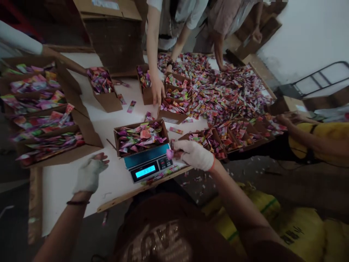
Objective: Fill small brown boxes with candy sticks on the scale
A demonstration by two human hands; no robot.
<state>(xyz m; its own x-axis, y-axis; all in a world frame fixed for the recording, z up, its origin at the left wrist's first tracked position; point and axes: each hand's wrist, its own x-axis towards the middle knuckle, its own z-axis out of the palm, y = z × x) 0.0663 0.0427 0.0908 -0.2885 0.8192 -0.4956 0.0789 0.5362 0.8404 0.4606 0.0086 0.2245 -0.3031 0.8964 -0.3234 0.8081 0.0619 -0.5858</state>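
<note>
This was a packing workshop. Small, shiny multicoloured sachets (234,91) lay heaped on a white-topped wooden table (62,189), alongside open brown cardboard boxes (109,102) and a blue-lit digital scale (147,170). Bulging yellow sacks (305,222) lay near right.

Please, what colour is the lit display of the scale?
The display of the scale glows bright blue; the head view shows it best.

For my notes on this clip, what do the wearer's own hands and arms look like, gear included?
The left hand wears a pale, whitish glove that leaves the fingertips bare, with a thin dark bracelet at the wrist. The right hand wears a similar whitish glove with an orange-red cuff edge. No sleeve covers either forearm.
</note>
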